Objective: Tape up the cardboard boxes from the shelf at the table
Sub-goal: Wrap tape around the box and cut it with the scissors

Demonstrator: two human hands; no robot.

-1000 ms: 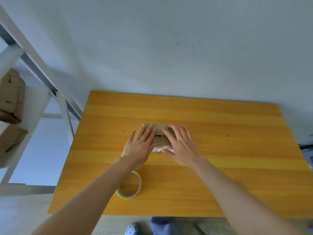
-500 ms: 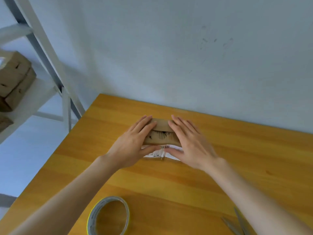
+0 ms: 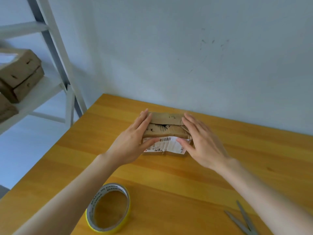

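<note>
cardboard box (image 3: 165, 131): lying on wooden table (image 3: 237, 167) toward 12 o'clock, flaps gaping. left hand (image 3: 133, 141), right hand (image 3: 201, 141): fingers straight, bracketing its ends, seemingly squaring flaps for taping. tape roll (image 3: 108, 207): waiting at box's 7 o'clock.

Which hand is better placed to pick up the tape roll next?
Left, probably. The tape roll lies beside the left forearm; the right hand is across the box, nearer the scissors.

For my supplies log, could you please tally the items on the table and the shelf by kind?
Cardboard boxes: 4 (1 on the table, 3 on the shelf, one cut off by the frame edge)
Tape rolls: 1
Scissors: 1
Total: 6
</note>
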